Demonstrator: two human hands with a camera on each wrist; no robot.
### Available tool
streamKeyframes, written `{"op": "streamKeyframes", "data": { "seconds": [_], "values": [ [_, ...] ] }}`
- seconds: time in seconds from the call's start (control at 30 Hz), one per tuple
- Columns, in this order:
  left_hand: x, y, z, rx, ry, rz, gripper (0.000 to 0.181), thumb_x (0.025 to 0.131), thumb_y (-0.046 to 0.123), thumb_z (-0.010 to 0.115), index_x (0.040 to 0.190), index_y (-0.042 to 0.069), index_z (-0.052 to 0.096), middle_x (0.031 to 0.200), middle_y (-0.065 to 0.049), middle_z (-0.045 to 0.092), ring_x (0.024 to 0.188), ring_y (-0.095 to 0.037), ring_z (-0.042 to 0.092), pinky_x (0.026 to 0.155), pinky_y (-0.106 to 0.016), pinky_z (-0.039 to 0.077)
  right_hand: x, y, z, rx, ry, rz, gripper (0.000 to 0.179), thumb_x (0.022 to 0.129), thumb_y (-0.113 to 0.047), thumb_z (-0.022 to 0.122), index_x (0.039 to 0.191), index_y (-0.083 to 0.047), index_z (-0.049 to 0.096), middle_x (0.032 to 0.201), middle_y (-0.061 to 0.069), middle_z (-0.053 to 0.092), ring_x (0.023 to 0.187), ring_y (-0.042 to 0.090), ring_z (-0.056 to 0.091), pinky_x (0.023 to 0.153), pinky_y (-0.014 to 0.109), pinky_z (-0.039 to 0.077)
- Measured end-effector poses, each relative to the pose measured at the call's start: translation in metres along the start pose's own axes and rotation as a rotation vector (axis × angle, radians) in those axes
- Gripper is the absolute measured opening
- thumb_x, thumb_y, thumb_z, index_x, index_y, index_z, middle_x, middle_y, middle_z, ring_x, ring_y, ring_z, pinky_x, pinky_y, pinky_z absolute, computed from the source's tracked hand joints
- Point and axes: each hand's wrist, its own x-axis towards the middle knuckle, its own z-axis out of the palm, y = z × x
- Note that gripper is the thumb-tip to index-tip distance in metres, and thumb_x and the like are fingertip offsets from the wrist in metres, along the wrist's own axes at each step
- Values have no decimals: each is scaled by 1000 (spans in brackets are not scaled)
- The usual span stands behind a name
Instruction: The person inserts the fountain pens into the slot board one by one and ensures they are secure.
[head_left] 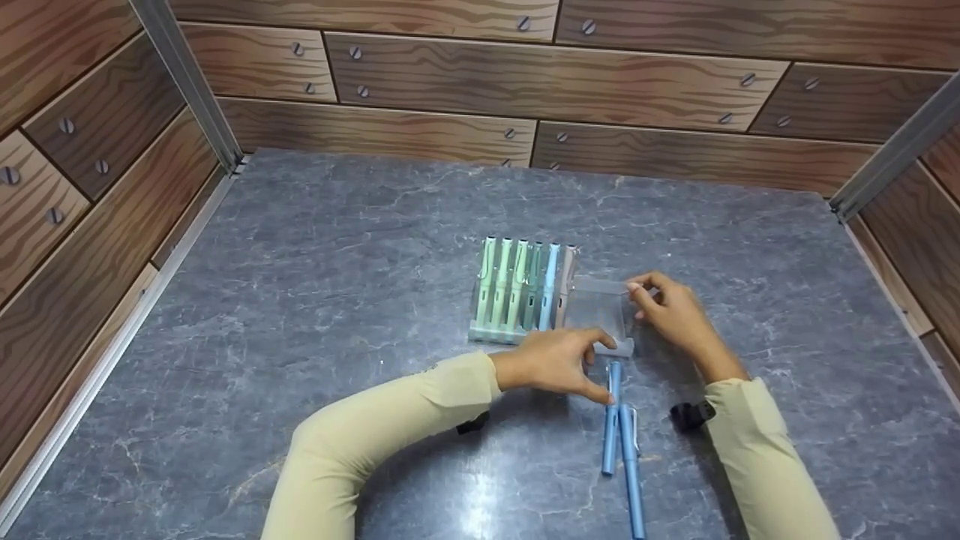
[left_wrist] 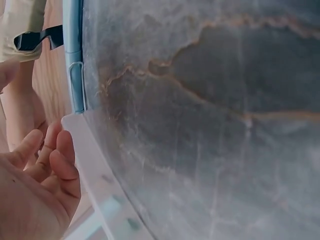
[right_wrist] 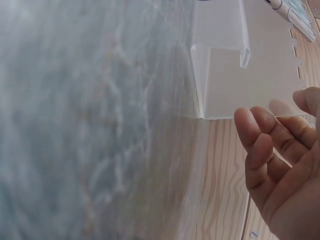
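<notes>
A clear plastic pen stand [head_left: 600, 304] lies on the table with a row of capped pens in its left part: light green pens [head_left: 500, 285], a dark green pen [head_left: 533, 285], a light blue pen [head_left: 550, 285] and a greyish-brown pen [head_left: 565, 285]. My right hand [head_left: 675, 315] pinches the stand's right edge near its far corner. Over the stand's front lip [right_wrist: 220, 25], my left hand [head_left: 555, 361] has thumb and forefinger spread apart. Its thumb tip is by two blue pens [head_left: 632, 472] lying in front of the stand; contact is unclear.
The grey marbled table [head_left: 337, 262] is bounded by wood-patterned panels [head_left: 480, 82] at the back and sides. Metal posts [head_left: 184, 82] stand in the corners. Dark straps with a small device [head_left: 691, 415] sit at the wrists.
</notes>
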Motion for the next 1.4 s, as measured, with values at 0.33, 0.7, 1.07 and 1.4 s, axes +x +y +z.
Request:
{"op": "streamKeyframes", "data": {
  "seconds": [0.33, 0.7, 1.07, 1.4],
  "values": [
    [6, 1, 7, 9, -60, -21, 70, 73, 46, 79, 133, 27, 49, 81, 13, 59, 66, -3, 54, 55, -17, 43, 1, 0, 0, 18, -9, -2, 35, 100, -31, 52, 114, -2, 64, 97, 19, 69, 67, 16, 65, 57, 17, 44],
    [12, -1, 18, 100, -87, -65, 71, 74, 46, 78, 136, 30, 46, 76, 14, 56, 65, -6, 54, 52, -20, 41, 0, 0, 0, 30, -11, 3, 34, 100, -29, 52, 113, -1, 64, 98, 21, 69, 66, 17, 65, 56, 17, 44],
    [15, 0, 21, 124, -79, -51, 70, 76, 44, 77, 138, 31, 47, 76, 12, 55, 65, -6, 53, 52, -21, 41, 0, -1, -1, 44, -17, 9, 34, 100, -30, 52, 114, -1, 64, 100, 22, 68, 64, 13, 64, 55, 16, 45],
    [16, 3, 24, 145, -61, -99, 67, 75, 46, 77, 135, 32, 50, 79, 12, 57, 72, -7, 56, 59, -23, 42, 1, 1, -1, 46, -23, 11, 34, 100, -29, 52, 114, -1, 64, 99, 21, 67, 64, 12, 64, 55, 16, 44]
  ]
}}
